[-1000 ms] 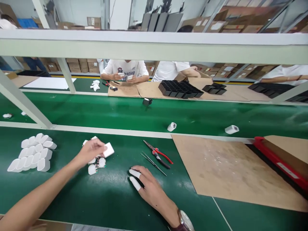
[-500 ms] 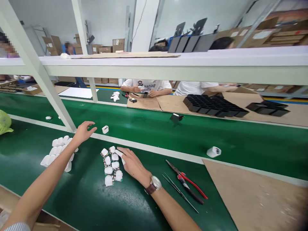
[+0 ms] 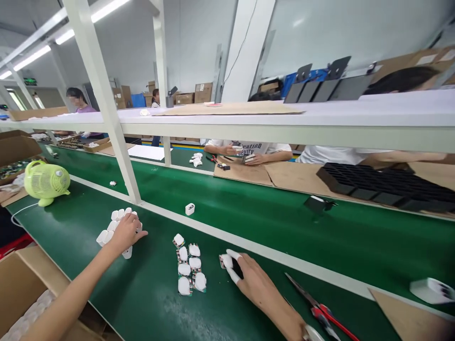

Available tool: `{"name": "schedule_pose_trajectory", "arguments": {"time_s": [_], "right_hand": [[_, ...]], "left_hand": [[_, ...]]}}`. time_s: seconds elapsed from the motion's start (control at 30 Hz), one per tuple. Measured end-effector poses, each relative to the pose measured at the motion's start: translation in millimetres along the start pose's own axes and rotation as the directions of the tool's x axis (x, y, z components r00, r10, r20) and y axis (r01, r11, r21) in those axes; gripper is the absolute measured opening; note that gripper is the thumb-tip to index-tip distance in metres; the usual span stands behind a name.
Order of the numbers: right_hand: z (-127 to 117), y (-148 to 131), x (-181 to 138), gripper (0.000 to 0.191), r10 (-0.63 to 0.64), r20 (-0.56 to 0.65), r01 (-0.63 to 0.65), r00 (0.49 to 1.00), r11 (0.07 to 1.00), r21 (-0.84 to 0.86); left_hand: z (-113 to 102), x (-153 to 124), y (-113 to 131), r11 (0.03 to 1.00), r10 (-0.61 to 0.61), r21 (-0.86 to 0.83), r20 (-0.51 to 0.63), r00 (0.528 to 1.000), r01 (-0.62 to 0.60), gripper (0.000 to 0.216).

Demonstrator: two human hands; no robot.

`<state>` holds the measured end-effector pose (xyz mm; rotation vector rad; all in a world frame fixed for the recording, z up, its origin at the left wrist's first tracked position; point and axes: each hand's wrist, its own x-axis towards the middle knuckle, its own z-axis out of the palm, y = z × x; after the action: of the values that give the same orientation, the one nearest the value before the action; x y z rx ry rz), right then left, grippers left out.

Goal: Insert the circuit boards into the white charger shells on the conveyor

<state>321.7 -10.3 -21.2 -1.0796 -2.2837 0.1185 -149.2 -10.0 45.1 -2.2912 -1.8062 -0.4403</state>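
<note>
My left hand reaches over a cluster of white plastic housings. Its fingers touch or hover just above them, thumb spread apart; whether one is gripped does not show. Between the finger-cot-covered thumb and fingers of my right hand is a small circuit board with a white top, pinched at or just over the green tabletop. Several similar white-topped circuit boards lie in two rough columns between my hands.
Red-handled pliers lie right of my right hand. One white housing sits on the green belt beyond the pale divider, another at far right. A green fan stands left, near a shelf post. Co-workers sit opposite behind black trays.
My right hand has taken one circuit board from the top of the group and moved it right. My left hand has drawn back from the divider onto the white housings. The view has swung left.
</note>
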Motion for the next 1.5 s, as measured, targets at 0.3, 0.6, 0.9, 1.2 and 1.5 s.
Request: {"name": "schedule_pose_trajectory", "arguments": {"time_s": [0.3, 0.6, 0.9, 1.2, 1.5], "right_hand": [[-24, -28, -81, 0.056, 0.111, 0.165, -0.101, 0.98, 0.992, -0.07], [-23, -48, -83, 0.048, 0.187, 0.094, -0.182, 0.978, 0.981, -0.062], [-32, -53, -95, 0.049, 0.151, -0.018, -0.151, 0.988, 0.989, -0.001], [-51, -98, -88, 0.049, 0.179, -0.172, -0.15, 0.969, 0.974, 0.172], [-59, -112, -92, 0.046, 0.017, 0.043, -0.012, 0.999, 0.995, -0.102]], "left_hand": [[8, 30, 18, 0.998, -0.053, -0.039, 0.039, 0.998, 0.054, 0.016], [-22, 7, 174, 0.591, 0.444, -0.753, 0.004, 0.896, -0.29, 0.01], [46, -42, 243, 0.485, 0.583, -0.859, 0.179, 0.793, -0.162, 0.022], [59, -61, 243, 0.512, 0.447, -0.857, 0.208, 0.87, -0.058, 0.066], [57, -61, 241, 0.494, 0.491, -0.851, 0.104, 0.865, -0.177, 0.064]]}}
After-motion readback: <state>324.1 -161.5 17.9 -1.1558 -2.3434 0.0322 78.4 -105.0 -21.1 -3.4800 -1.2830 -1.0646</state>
